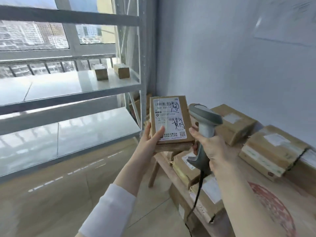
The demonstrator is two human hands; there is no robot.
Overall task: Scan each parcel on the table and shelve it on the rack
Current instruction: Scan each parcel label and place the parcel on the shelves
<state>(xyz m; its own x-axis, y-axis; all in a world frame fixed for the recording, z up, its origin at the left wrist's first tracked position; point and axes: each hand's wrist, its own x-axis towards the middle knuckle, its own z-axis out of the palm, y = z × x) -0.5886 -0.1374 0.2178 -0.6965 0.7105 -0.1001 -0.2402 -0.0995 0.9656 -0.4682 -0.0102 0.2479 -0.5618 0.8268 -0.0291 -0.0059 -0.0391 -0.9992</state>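
My left hand (151,140) grips a small brown cardboard parcel (171,106) by its lower left corner, thumb across the white shipping label, which faces me. My right hand (211,147) holds a grey handheld barcode scanner (204,120) by its handle, its head just right of the parcel. A black cable (196,199) hangs from the scanner. The grey metal rack (102,89) stands at left, with two small brown boxes (112,71) on its middle shelf. Several more parcels (271,149) lie on the wooden table (172,170) at right.
A white wall rises behind the table. More cartons (193,185) are stacked under and beside the table. Tiled floor (68,194) spreads at lower left. The rack's lower shelf (68,134) is bare. A window with a railing lies behind the rack.
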